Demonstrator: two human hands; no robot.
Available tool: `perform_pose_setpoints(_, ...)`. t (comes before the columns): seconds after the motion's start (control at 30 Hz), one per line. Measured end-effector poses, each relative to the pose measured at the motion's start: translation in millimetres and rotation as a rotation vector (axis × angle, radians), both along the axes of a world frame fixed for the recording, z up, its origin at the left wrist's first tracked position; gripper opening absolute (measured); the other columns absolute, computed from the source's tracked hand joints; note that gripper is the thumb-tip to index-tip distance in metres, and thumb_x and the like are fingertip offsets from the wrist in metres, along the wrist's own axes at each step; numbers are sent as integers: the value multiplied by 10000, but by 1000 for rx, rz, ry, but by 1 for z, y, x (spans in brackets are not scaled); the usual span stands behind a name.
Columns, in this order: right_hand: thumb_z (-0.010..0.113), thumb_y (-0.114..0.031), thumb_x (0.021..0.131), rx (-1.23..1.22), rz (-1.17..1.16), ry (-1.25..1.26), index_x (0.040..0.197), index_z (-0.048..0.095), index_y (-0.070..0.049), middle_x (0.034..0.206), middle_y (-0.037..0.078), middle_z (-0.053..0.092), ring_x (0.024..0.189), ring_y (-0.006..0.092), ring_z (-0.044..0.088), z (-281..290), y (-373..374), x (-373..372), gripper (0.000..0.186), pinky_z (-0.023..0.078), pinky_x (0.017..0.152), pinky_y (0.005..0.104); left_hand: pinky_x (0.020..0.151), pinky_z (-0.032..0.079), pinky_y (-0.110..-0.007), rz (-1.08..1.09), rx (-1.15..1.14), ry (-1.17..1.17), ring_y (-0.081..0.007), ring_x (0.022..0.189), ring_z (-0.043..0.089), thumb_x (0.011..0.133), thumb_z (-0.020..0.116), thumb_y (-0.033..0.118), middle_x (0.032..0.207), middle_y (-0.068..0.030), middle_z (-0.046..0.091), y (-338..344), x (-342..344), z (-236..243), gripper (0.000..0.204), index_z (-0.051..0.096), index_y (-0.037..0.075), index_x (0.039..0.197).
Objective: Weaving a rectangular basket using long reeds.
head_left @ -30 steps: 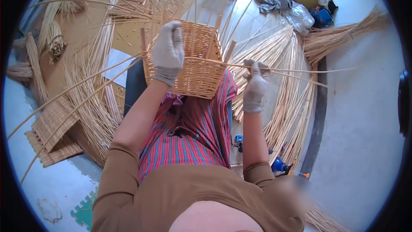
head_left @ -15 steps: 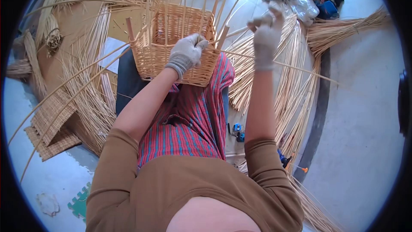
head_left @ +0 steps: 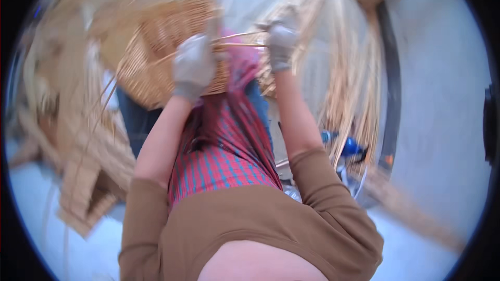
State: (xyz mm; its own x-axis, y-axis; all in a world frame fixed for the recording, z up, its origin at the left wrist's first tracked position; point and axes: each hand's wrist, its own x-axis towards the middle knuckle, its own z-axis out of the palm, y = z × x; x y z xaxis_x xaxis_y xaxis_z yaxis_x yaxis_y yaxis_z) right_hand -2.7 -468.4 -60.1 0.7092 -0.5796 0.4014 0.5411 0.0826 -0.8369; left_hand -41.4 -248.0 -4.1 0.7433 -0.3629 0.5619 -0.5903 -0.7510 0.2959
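A light-brown wicker basket rests tilted across my knees, over a pink and blue striped cloth. My gloved left hand is closed on the basket's rim at its near right part. To the right of the basket, my gloved right hand is closed round thin wicker strands. These stretch roughly level between the rim and that hand. Motion blurs the basket's upright stakes and my fingertips.
Long loose wicker canes lie on the floor to the right, with a blue tool beside my right forearm. Woven mat pieces lie at the lower left. A dark strip runs along the floor at the right.
My right hand, raised with fingers spread before, has come down and left and now grips the strands. The basket has turned and shifted left with my left hand. The whole view has swung.
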Motion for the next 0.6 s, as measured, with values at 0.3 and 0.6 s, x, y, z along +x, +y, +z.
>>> perform_pose_setpoints(0.3,620,-117,852,-887,-292,152,1201,618,-95,1051,108,649,997,321,622,23,17,-135,350,492,857,442,778,511,-454,-4,-50,103,-384,881,668,844,749,167,1020,-216,692,6,0,0,858,269,79,1550)
perform_pose_setpoints(0.6,648,-225,781,-963,-542,1516,1369,493,-11,1305,278,475,1210,420,504,-266,-123,-265,644,401,1071,441,755,529,-416,-24,-25,83,-380,904,665,908,706,224,1090,-274,652,-3,-1,5,811,246,14,1542)
